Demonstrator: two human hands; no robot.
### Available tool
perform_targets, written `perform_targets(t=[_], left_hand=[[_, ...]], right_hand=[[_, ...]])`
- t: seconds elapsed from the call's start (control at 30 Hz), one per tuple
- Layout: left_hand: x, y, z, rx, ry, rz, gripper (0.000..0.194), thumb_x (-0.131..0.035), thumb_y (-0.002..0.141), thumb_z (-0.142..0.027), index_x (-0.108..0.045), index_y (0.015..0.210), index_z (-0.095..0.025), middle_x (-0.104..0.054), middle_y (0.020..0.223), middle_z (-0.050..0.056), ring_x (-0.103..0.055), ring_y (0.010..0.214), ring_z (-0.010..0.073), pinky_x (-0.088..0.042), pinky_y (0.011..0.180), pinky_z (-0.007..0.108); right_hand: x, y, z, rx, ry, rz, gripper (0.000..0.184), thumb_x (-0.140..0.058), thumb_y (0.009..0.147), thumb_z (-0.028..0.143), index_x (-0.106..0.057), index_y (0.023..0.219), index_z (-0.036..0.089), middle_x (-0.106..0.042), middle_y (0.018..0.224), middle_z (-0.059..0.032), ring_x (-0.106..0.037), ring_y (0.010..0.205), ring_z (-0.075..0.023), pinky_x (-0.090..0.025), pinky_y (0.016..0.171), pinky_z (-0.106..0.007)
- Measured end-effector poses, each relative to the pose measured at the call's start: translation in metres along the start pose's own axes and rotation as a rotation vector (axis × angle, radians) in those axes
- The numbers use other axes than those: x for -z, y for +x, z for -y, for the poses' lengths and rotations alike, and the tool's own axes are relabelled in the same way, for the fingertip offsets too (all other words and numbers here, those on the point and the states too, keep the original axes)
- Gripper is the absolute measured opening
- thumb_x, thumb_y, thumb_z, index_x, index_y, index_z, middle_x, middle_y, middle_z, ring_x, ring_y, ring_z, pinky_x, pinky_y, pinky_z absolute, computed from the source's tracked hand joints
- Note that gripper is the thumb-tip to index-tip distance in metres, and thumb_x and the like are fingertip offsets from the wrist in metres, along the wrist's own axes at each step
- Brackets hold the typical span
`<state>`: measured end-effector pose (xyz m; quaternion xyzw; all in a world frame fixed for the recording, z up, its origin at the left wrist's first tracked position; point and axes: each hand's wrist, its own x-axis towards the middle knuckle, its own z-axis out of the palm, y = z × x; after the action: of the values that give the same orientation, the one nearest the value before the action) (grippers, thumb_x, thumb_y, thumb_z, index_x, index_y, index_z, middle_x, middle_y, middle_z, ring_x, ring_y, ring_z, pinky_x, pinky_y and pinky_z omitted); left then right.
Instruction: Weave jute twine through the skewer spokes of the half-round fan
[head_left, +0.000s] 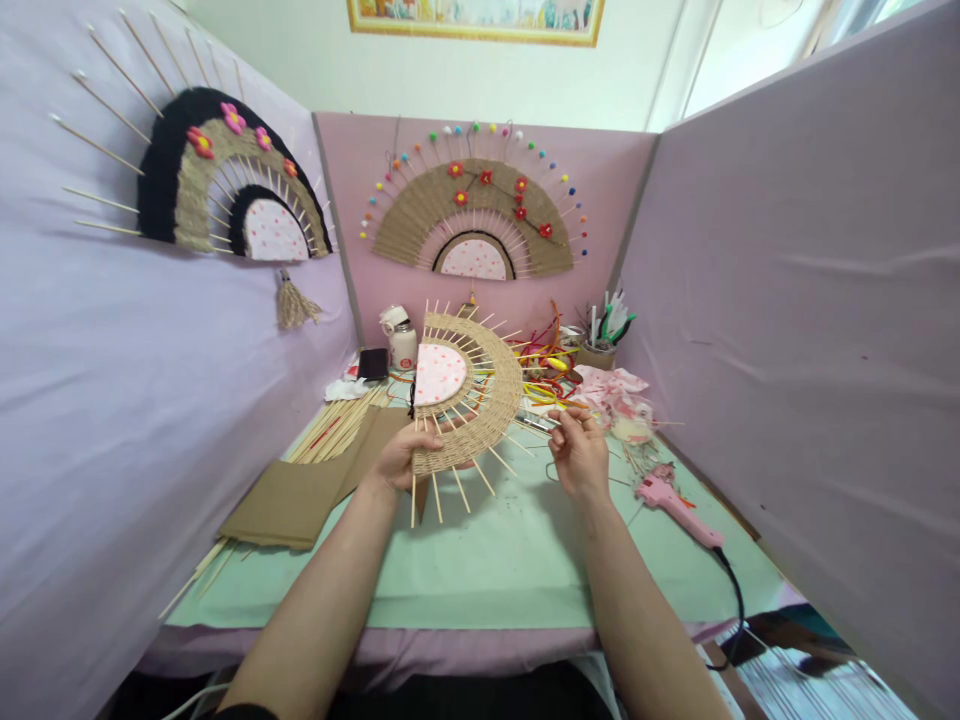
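My left hand is closed on the lower edge of a half-round woven fan, thumb in front and fingers behind. Thin wooden sticks radiate from the fan's straw-coloured band. A white half-circle with pink dots forms its centre. Turned on its side, the fan is held above the table with its curved edge toward my right hand. The fingers of that hand are pinched together just right of the stick tips; what lies between them is too small to make out. A thin strand loops below these fingers.
Brown cardboard pieces and a bundle of sticks lie at left. On the right rests a pink glue gun with a black cord. Coloured pipe cleaners, a white bottle and a tool pot stand behind. Finished fans hang on the partitions.
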<state>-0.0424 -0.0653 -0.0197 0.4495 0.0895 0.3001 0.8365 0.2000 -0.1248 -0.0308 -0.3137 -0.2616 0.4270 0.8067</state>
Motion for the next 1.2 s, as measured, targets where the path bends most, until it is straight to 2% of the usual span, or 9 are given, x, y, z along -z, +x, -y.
perform_targets(t=[0.2, 0.4, 0.6, 0.83, 0.97, 1.2], left_hand=[[0.001, -0.003, -0.001, 0.016, 0.019, 0.038, 0.07, -0.047, 0.068, -0.004, -0.036, 0.137, -0.011, -0.053, 0.126, 0.019, -0.055, 0.11, 0.0313, -0.047, 0.089, 0.048], [-0.004, -0.005, -0.002, 0.081, 0.044, 0.108, 0.071, -0.049, 0.066, -0.008, -0.037, 0.136, -0.01, -0.054, 0.124, 0.02, -0.056, 0.108, 0.0326, -0.047, 0.087, 0.048], [-0.006, -0.008, 0.0, 0.108, 0.056, 0.136, 0.073, -0.053, 0.063, -0.013, -0.039, 0.135, -0.007, -0.056, 0.121, 0.021, -0.057, 0.105, 0.0344, -0.048, 0.083, 0.047], [-0.007, -0.01, -0.003, 0.081, 0.076, 0.131, 0.077, -0.054, 0.06, -0.017, -0.039, 0.134, -0.006, -0.056, 0.119, 0.022, -0.058, 0.102, 0.0344, -0.049, 0.08, 0.045], [-0.005, -0.01, -0.003, 0.045, 0.075, 0.121, 0.072, -0.052, 0.059, -0.018, -0.045, 0.13, -0.006, -0.056, 0.12, 0.022, -0.057, 0.103, 0.0346, -0.048, 0.081, 0.046], [0.001, -0.01, -0.002, 0.048, 0.051, 0.115, 0.062, -0.048, 0.063, -0.019, -0.052, 0.123, -0.004, -0.055, 0.121, 0.023, -0.058, 0.103, 0.0351, -0.048, 0.081, 0.047]], right_hand=[[0.004, 0.003, 0.0, -0.001, -0.004, 0.018, 0.027, -0.074, 0.062, 0.024, -0.052, 0.078, 0.021, -0.062, 0.071, 0.0039, -0.034, 0.04, -0.0007, -0.023, 0.035, -0.012], [0.001, 0.001, 0.0, -0.045, -0.013, 0.05, 0.028, -0.074, 0.061, 0.024, -0.053, 0.078, 0.021, -0.061, 0.07, 0.0036, -0.035, 0.041, -0.0009, -0.023, 0.035, -0.012], [-0.002, -0.001, -0.002, -0.055, -0.039, 0.05, 0.028, -0.075, 0.061, 0.025, -0.053, 0.078, 0.021, -0.046, 0.052, 0.0095, -0.029, 0.038, -0.0011, -0.023, 0.034, -0.013], [-0.004, -0.002, -0.002, -0.032, -0.056, 0.04, 0.027, -0.075, 0.06, 0.024, -0.054, 0.078, 0.021, -0.049, 0.056, 0.0083, -0.033, 0.039, -0.0021, -0.026, 0.036, -0.014], [-0.006, -0.003, 0.0, 0.002, -0.073, 0.011, 0.028, -0.075, 0.058, 0.025, -0.054, 0.076, 0.02, -0.055, 0.062, 0.006, -0.037, 0.042, -0.0023, -0.03, 0.038, -0.014], [-0.004, -0.001, 0.004, 0.003, -0.02, 0.005, 0.026, -0.074, 0.062, 0.023, -0.054, 0.078, 0.02, -0.051, 0.058, 0.0067, -0.036, 0.042, -0.0025, -0.026, 0.036, -0.014]])
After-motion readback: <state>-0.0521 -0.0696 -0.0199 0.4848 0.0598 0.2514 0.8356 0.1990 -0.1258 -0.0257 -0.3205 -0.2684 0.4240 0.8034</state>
